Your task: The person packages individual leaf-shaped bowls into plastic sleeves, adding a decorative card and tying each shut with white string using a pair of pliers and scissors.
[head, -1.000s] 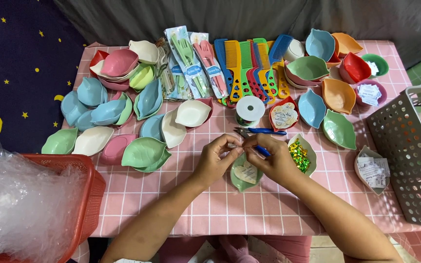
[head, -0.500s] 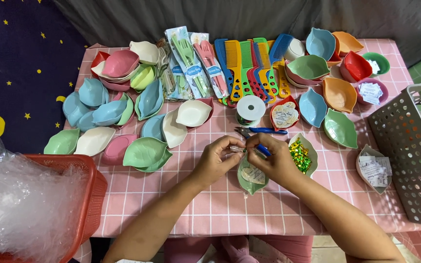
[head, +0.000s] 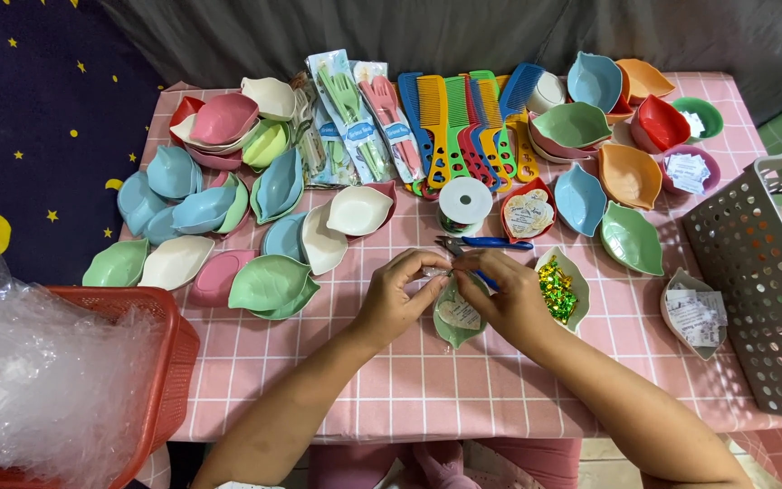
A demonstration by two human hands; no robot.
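**Both hands pinch a small wrapped piece over a green dish**

Right at the middle of the tabletop (head: 427, 380), the left hand (head: 402, 299) and right hand (head: 507, 303) meet fingertip to fingertip, both pinching a small clear wrapped piece (head: 436, 271); what it is cannot be told. Below them sits a green dish (head: 457, 319) with a paper tag in it. Just beside the right hand lies a white dish (head: 561, 288) of yellow-green bits. Blue-handled pliers (head: 486, 243) lie just beyond the fingers, near a tape roll (head: 464, 203). Farther back, combs (head: 463, 122) and packed cutlery (head: 359, 118) fan out between piles of leaf bowls (head: 219, 195). A red basket (head: 169, 362) stands left, a grey basket (head: 762, 272) right.
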